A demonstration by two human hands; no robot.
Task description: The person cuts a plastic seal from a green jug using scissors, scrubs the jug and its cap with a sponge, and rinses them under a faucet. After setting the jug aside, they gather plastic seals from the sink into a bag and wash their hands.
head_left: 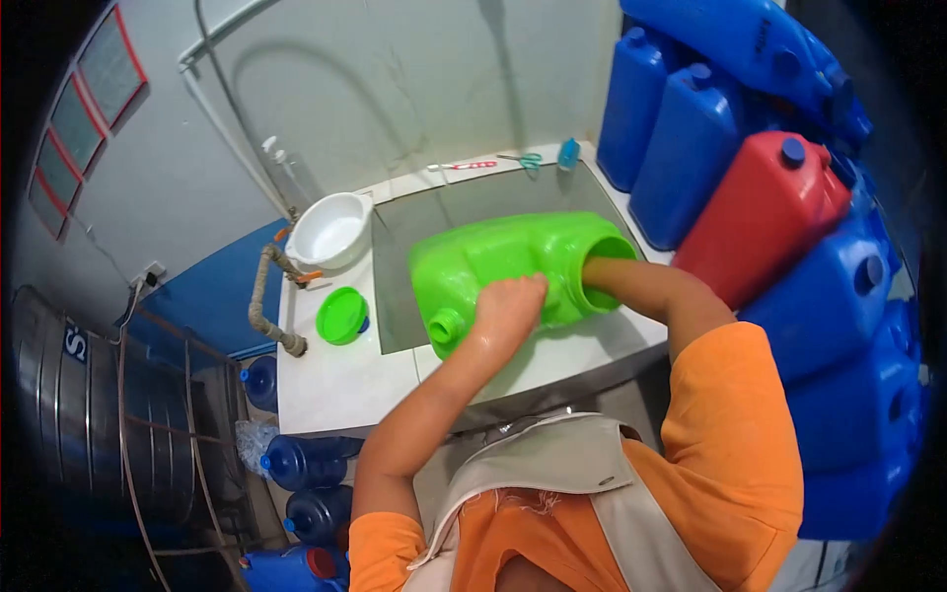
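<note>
A bright green plastic water jug (493, 247) lies on its side over the sink, its wide mouth facing right and a small spout at the lower left. My left hand (513, 306) is closed around the jug's handle on the near side. My right forearm (641, 281) reaches through the wide mouth, so my right hand is hidden inside the jug; whether it holds anything does not show. Left of the jug, a round green lid (341, 316) rests on the white counter, with a small blue cap (364, 324) partly under its edge.
A white basin (333, 231) sits at the counter's back left beside a pipe faucet (264, 286). Along the back ledge are a toothbrush (464, 166), scissors (523, 160) and a blue object (568, 154). Blue containers (686, 148) and a red one (755, 217) crowd the right side.
</note>
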